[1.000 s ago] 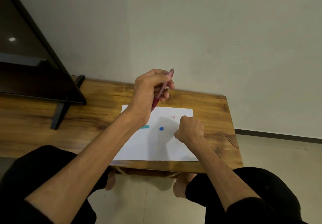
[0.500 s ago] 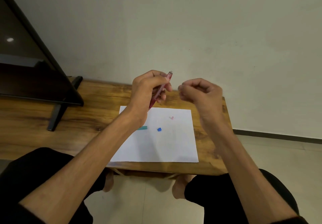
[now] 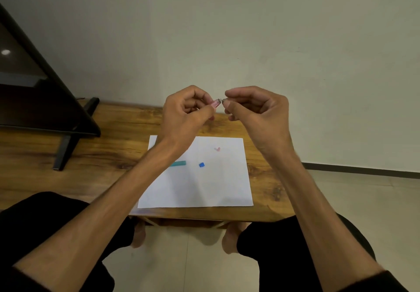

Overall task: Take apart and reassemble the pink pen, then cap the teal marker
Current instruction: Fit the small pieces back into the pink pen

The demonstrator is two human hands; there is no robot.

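The slim translucent pink plastic pen (image 3: pixel 216 104) is held above the far edge of the wooden bench (image 3: pixel 109 146), and only its short end is seen, because the rest is hidden inside the left hand (image 3: pixel 186 112), whose fingers are curled tightly round the barrel. The right hand (image 3: pixel 254 110) is brought against that end, and a small dark piece seems to be pinched between its thumb and forefinger; what this piece is cannot be told. It is judged that the pen is taken apart at present and that the reassembly is only being started, since a tiny pink part (image 3: pixel 217 149) is lying loose on the white sheet of paper (image 3: pixel 204 187), toward its far right corner. The capping is not yet done: the flat teal marker piece (image 3: pixel 179 163) lies near the left edge of the paper, partly covered by the left forearm, and a small blue square cap (image 3: pixel 201 164) lies apart from it, nearer the middle. The paper looks smooth and matte, the bench shows a warm, strongly grained surface.
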